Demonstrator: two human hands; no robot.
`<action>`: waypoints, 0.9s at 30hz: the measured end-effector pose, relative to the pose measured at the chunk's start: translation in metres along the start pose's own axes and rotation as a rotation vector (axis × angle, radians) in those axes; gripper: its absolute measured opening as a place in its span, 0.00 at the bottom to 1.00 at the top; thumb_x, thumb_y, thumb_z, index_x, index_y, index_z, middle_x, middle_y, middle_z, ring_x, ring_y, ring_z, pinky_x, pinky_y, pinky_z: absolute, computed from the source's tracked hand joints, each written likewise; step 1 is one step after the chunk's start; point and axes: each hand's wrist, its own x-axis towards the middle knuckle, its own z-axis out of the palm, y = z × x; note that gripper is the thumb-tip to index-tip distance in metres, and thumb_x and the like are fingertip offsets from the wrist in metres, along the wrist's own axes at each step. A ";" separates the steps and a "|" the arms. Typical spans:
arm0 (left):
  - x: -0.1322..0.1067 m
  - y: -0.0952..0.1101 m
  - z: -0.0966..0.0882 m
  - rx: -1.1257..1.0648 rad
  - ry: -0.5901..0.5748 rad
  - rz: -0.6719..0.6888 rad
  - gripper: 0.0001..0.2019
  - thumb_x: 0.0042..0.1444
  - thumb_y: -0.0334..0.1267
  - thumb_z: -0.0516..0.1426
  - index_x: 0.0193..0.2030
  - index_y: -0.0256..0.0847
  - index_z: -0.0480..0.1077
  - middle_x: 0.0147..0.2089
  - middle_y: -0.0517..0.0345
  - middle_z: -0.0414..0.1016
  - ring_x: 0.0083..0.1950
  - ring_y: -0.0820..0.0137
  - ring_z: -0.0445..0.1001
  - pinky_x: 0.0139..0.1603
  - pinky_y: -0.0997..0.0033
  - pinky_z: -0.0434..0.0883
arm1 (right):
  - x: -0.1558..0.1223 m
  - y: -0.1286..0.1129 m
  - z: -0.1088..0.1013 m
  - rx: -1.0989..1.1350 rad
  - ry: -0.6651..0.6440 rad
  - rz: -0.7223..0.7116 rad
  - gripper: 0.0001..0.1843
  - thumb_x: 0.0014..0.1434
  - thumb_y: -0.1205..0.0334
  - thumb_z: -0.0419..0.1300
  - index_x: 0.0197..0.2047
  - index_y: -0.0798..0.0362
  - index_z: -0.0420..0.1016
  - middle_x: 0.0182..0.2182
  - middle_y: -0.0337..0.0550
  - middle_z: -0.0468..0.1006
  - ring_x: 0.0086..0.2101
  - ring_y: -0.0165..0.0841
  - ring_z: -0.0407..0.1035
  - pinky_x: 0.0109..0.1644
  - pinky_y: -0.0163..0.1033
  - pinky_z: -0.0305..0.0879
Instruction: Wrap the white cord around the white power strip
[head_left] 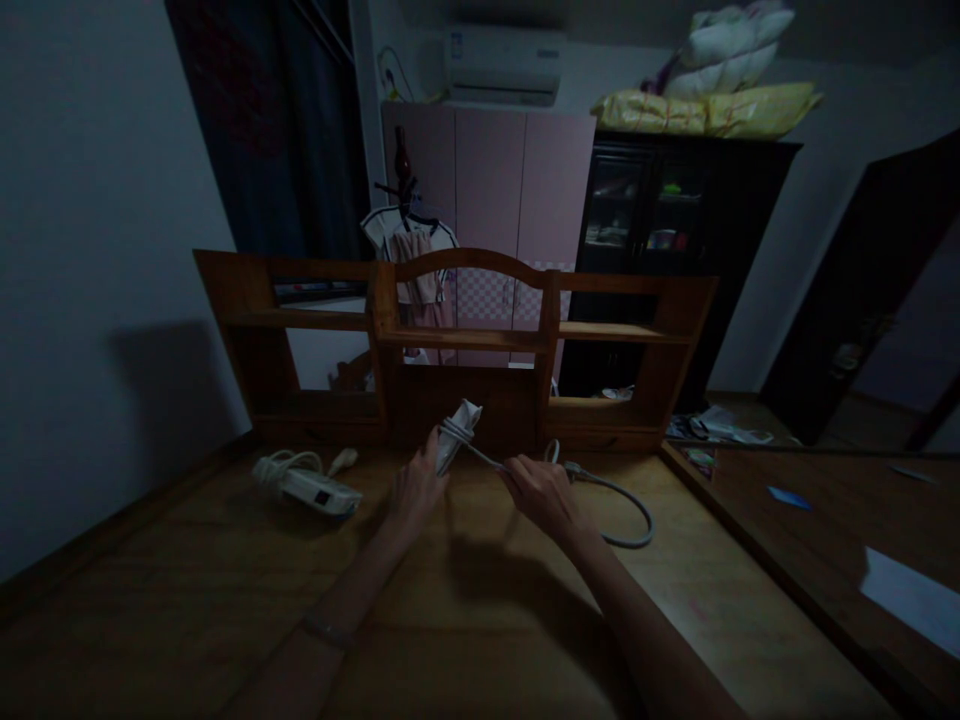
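Note:
My left hand (418, 487) is closed around a white power strip (450, 447), held tilted above the wooden desk. Several turns of its grey-white cord (486, 459) are wrapped about the strip's upper part. From there the cord runs taut to my right hand (541, 490), whose fingers are closed on it. Past my right hand, the loose cord (634, 505) curves in a loop over the desk, and a plug-like end (574, 470) shows close to that hand. Farther left on the desk lies a second white power strip (311, 487) with its cord coiled on it.
A wooden shelf unit (465, 340) stands along the desk's (420, 640) far edge. To the right, a lower brown surface (825, 540) bears a white paper sheet (911, 600) and a blue card (788, 497). A wall (90, 300) borders the left side.

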 end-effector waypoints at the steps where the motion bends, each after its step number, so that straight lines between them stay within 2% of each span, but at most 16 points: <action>1: -0.001 0.001 0.000 0.013 -0.006 0.006 0.40 0.54 0.37 0.57 0.69 0.47 0.39 0.49 0.46 0.72 0.43 0.57 0.75 0.39 0.66 0.68 | 0.001 -0.006 -0.002 0.013 0.000 -0.024 0.15 0.68 0.60 0.46 0.34 0.53 0.69 0.27 0.40 0.73 0.28 0.28 0.67 0.29 0.36 0.47; 5: -0.005 0.004 -0.004 0.069 -0.051 0.112 0.41 0.54 0.32 0.56 0.69 0.50 0.37 0.50 0.48 0.70 0.42 0.60 0.75 0.40 0.66 0.67 | 0.002 -0.014 -0.007 0.029 0.011 -0.070 0.14 0.68 0.60 0.47 0.34 0.52 0.70 0.27 0.40 0.72 0.28 0.29 0.67 0.32 0.36 0.50; 10: -0.007 0.017 -0.015 0.111 -0.151 0.336 0.44 0.52 0.26 0.54 0.69 0.56 0.34 0.46 0.53 0.69 0.39 0.63 0.75 0.37 0.69 0.66 | 0.002 0.007 -0.018 0.035 0.029 -0.032 0.13 0.67 0.58 0.49 0.37 0.52 0.71 0.30 0.41 0.74 0.30 0.30 0.67 0.34 0.36 0.52; 14: -0.011 0.025 -0.024 0.176 -0.176 0.515 0.47 0.51 0.22 0.52 0.68 0.60 0.31 0.45 0.54 0.68 0.39 0.64 0.74 0.37 0.71 0.65 | 0.004 0.017 -0.026 0.105 0.034 0.029 0.10 0.64 0.55 0.54 0.38 0.52 0.72 0.31 0.42 0.74 0.31 0.30 0.68 0.36 0.34 0.54; 18: -0.014 0.028 -0.025 0.214 -0.226 0.670 0.40 0.57 0.27 0.51 0.68 0.62 0.36 0.44 0.54 0.68 0.37 0.67 0.74 0.36 0.72 0.66 | 0.008 0.022 -0.027 0.315 0.036 0.112 0.09 0.60 0.54 0.59 0.35 0.52 0.72 0.32 0.41 0.72 0.33 0.29 0.69 0.36 0.31 0.58; 21: -0.015 0.030 -0.023 0.212 -0.214 0.765 0.35 0.59 0.29 0.49 0.68 0.62 0.39 0.43 0.54 0.68 0.37 0.67 0.72 0.34 0.72 0.67 | 0.010 0.030 -0.024 0.506 0.014 0.162 0.11 0.55 0.54 0.63 0.32 0.52 0.73 0.31 0.40 0.72 0.32 0.29 0.68 0.34 0.31 0.60; 27: -0.020 0.038 -0.024 0.186 -0.152 0.898 0.32 0.59 0.29 0.49 0.67 0.56 0.44 0.42 0.53 0.68 0.39 0.64 0.70 0.35 0.70 0.67 | 0.008 0.043 -0.021 0.857 -0.169 0.274 0.16 0.47 0.50 0.68 0.27 0.54 0.72 0.26 0.36 0.69 0.28 0.28 0.65 0.30 0.31 0.59</action>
